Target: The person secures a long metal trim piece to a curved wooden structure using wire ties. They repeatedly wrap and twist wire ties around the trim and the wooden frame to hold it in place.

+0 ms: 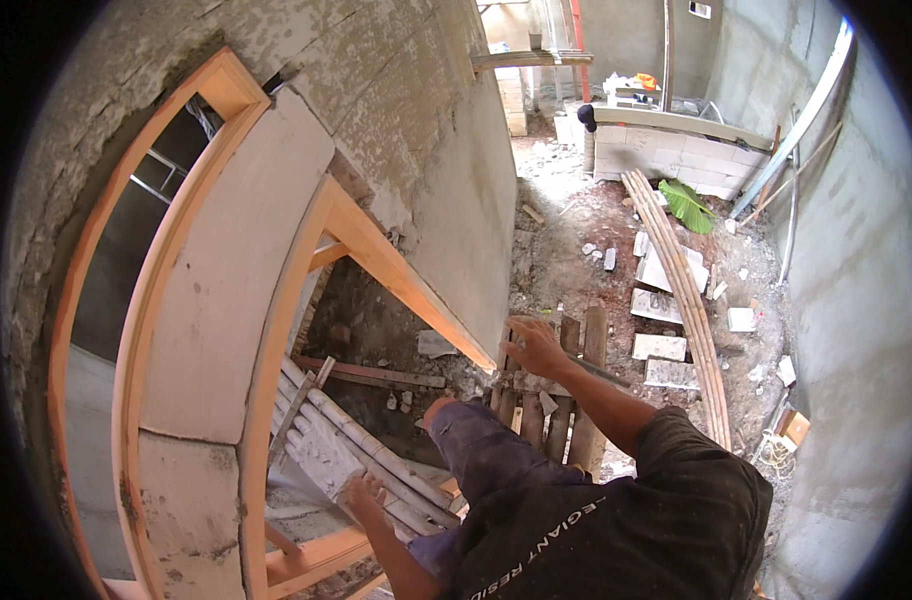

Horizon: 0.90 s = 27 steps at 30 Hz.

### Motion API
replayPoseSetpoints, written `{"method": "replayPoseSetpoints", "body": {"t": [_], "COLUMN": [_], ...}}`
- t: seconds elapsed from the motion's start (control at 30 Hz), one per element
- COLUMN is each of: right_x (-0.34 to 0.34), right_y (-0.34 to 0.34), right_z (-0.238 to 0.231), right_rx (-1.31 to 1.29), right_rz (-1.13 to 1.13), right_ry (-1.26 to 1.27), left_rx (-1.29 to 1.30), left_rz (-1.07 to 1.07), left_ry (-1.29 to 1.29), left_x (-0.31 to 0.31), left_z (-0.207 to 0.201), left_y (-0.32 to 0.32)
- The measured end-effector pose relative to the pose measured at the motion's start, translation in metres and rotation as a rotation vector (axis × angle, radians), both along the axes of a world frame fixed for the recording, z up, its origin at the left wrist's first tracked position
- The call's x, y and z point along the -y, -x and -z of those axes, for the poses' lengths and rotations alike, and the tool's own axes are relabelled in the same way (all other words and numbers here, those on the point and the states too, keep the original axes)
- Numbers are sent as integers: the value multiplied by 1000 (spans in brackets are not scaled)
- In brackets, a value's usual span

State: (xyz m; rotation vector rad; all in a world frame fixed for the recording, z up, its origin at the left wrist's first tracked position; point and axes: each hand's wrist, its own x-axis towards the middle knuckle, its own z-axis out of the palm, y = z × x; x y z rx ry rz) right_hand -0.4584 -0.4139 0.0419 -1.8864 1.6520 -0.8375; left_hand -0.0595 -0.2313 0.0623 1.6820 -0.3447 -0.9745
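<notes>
My right hand (536,346) reaches to the lower corner of the grey plastered wall (466,230), fingers apart and slightly bent; whether they touch the wall I cannot tell. Just left of it ends the slanting top piece of an orange-toned wooden door frame (401,265). My left hand (362,494) is lower down, its fingers spread over a dusty whitish board (326,455) beside several long round poles (376,460). Nothing shows in either hand. One bent knee (476,435) in dark shorts is between my arms.
A wooden window frame (136,350) and pale wall blocks (226,250) rise at left. Below my right hand is a slatted wooden platform (561,420). Bamboo poles (681,290), white blocks (660,346) and rubble cover the floor at right. A low block wall (666,160) stands behind.
</notes>
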Motion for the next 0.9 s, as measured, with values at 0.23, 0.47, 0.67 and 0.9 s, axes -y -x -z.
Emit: {"method": "replayPoseSetpoints", "body": {"t": [0.23,0.47,0.67,0.9], "right_x": [-8,-11,-26,-43], "right_y": [-44,-76,-85,-74], "right_z": [9,2,-13,-3], "right_rx": [87,39,49,28], "right_rz": [-151,-322,-339,-218], "right_ry": [112,48,5,-43], "left_rx": [-27,184,681,247], "left_rz": [-66,-262,-242,-457], "left_ry": [-21,159,148,77], "left_x": [-41,-63,-97,-105], "left_z": [30,4,3,1], "left_y": [-34,-51,-89,-97]}}
